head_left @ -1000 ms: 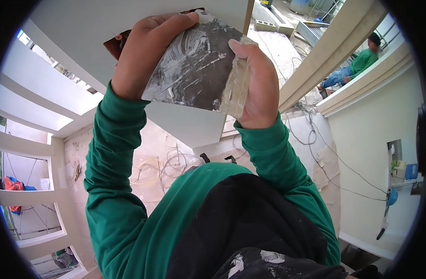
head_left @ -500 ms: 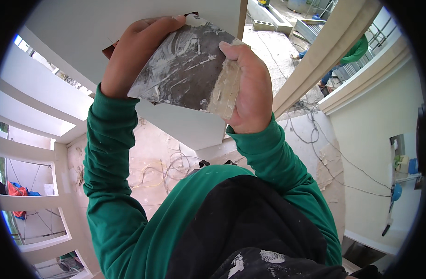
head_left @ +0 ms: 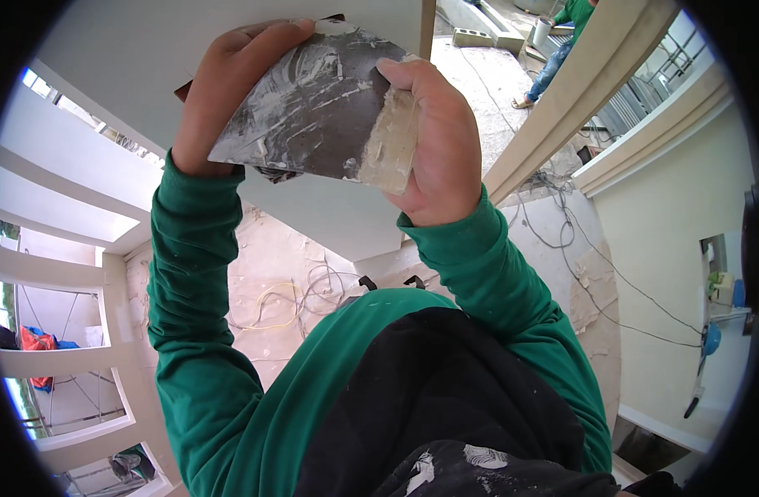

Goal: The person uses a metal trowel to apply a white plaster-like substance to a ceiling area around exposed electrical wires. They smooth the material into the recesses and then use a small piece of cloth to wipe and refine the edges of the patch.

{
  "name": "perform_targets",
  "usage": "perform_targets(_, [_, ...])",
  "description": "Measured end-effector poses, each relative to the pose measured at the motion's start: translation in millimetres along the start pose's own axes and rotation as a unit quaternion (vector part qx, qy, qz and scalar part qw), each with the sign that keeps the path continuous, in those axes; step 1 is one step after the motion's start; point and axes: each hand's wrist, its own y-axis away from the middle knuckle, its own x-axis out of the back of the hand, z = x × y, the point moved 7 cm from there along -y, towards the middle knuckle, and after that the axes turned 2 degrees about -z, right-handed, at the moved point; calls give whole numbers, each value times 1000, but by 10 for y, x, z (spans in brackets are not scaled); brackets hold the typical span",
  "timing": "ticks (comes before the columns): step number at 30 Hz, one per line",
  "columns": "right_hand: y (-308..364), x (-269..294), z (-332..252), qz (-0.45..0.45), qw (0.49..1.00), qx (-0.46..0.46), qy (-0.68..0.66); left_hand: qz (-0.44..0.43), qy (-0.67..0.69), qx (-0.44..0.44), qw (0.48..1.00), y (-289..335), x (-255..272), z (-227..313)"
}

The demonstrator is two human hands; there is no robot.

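Both my hands are raised against a pale grey-white flat surface [head_left: 131, 50]. My left hand [head_left: 226, 91] grips the left side of a dark, plaster-smeared flat blade [head_left: 313, 108]. My right hand [head_left: 433, 141] holds the blade's right edge, where a lump of pale putty [head_left: 388, 149] sticks to it. A second dark tool edge [head_left: 268, 172] pokes out below the blade under my left hand. My green sleeves and dark apron fill the lower picture.
Far below lies a rough concrete floor [head_left: 272, 273] with loose cables [head_left: 313, 290]. White railings [head_left: 56, 364] run along the left. A cream beam [head_left: 578, 99] crosses at upper right, with a person in green [head_left: 570, 33] beyond it. A wall with wiring [head_left: 669, 273] stands right.
Both hands with the blade have shifted slightly up and to the left against the surface. The person in green at upper right has moved along behind the beam.
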Motion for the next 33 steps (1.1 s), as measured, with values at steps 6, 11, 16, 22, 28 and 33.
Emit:
perform_targets(6, [11,-61,-6,-6,999,-19,-44,-23,62,90,994,-22,-15,-58])
perform_targets(11, [-44,-19,10,6,993,64,103,-33,124,213,969,-43,54,-205])
perform_targets(16, [19,-28,-6,18,998,54,24,-10,209,357,910,-28,15,-203])
perform_targets(22, [-3,-117,50,30,998,58,-27,-19,100,213,972,-120,116,-193])
perform_targets(28, [-38,32,-125,-34,950,98,296,46,117,342,931,34,54,-70])
perform_targets(33, [122,109,-410,-15,962,23,270,19,86,335,938,40,-103,-124])
